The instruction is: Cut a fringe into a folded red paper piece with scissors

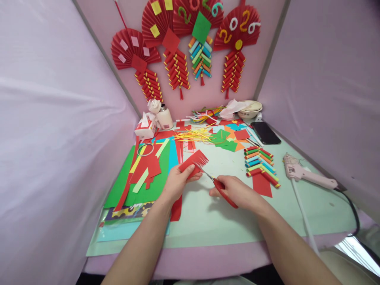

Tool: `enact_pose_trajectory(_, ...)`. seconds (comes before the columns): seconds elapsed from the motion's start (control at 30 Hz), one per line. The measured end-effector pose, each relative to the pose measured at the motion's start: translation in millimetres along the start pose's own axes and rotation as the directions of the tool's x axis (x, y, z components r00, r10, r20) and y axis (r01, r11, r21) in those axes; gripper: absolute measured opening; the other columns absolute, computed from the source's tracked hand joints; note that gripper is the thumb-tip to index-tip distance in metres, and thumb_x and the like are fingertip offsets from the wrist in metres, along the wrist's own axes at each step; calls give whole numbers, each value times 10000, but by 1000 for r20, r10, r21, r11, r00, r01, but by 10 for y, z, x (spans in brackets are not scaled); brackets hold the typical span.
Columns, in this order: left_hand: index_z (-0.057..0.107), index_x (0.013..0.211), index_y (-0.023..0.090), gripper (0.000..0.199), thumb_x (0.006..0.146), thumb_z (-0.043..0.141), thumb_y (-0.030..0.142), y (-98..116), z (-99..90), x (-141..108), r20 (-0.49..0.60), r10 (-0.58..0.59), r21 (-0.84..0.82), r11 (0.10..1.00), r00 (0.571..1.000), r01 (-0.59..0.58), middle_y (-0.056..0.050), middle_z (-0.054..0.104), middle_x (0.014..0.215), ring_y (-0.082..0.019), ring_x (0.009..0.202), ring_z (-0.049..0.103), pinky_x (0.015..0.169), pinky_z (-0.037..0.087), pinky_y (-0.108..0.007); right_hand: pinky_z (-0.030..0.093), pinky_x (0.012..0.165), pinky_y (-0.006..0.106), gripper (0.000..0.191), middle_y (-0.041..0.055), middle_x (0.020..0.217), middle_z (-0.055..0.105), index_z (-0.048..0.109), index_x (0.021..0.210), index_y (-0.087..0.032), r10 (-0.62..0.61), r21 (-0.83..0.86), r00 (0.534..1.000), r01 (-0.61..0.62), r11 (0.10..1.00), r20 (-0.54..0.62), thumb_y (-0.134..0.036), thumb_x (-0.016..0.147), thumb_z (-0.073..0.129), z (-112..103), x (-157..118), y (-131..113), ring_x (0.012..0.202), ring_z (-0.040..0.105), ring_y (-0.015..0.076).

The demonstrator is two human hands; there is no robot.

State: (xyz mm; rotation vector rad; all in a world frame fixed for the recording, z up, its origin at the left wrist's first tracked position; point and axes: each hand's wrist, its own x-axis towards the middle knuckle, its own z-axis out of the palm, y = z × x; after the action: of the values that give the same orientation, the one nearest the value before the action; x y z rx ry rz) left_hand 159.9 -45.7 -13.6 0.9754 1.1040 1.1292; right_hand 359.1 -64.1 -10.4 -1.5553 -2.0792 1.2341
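Note:
A red paper strip [190, 161], its right end cut into a thin fringe, is pinched between the thumb and fingers of my left hand [177, 182]. My right hand [233, 190] is closed around the red handles of a pair of scissors [223, 193]. The scissor blades point up and left, and their tips lie at the lower edge of the fringe. To the right of my hands, a string of coloured paper rolls [261, 164] rests partly over a red paper piece [261, 186].
Green sheets [118, 186] with paper scraps cover the table's left. Behind my hands lie yellow strips [196, 134]. A glue gun [308, 174] with a cable and a phone [265, 132] are at right. Red fan decorations [237, 27] hang on the back wall.

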Motion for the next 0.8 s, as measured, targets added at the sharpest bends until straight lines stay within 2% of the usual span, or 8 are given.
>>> enact_pose_trajectory(0.3, 660, 900, 114, 362, 691, 675, 409, 9, -2, -3, 1, 11, 24, 1000, 1000, -11, -97, 706, 793, -191, 707, 667, 713, 535, -311, 332, 511, 219, 420, 22, 691, 624, 524, 690, -174, 5, 13, 1000, -5, 1000, 15, -592, 694, 564, -9, 9, -38, 593, 503, 133)
enact_pose_trajectory(0.6, 670, 887, 111, 330, 727, 640, 398, 16, 52, -56, 122, -1, 128, 992, 993, -14, -95, 702, 742, -200, 694, 668, 671, 531, -308, 340, 523, 210, 321, -17, 700, 553, 460, 726, -186, -37, 17, 998, 36, 999, 47, -487, 720, 571, 0, 1, -54, 596, 452, 109)
enact_pose_trajectory(0.8, 672, 873, 112, 334, 722, 640, 407, 28, 51, -60, 124, -5, 135, 991, 992, -12, -99, 700, 742, -204, 699, 667, 678, 531, -315, 325, 514, 211, 330, -17, 677, 557, 464, 706, -186, -35, 8, 999, 35, 999, 32, -497, 718, 573, 5, 0, -70, 590, 453, 112)
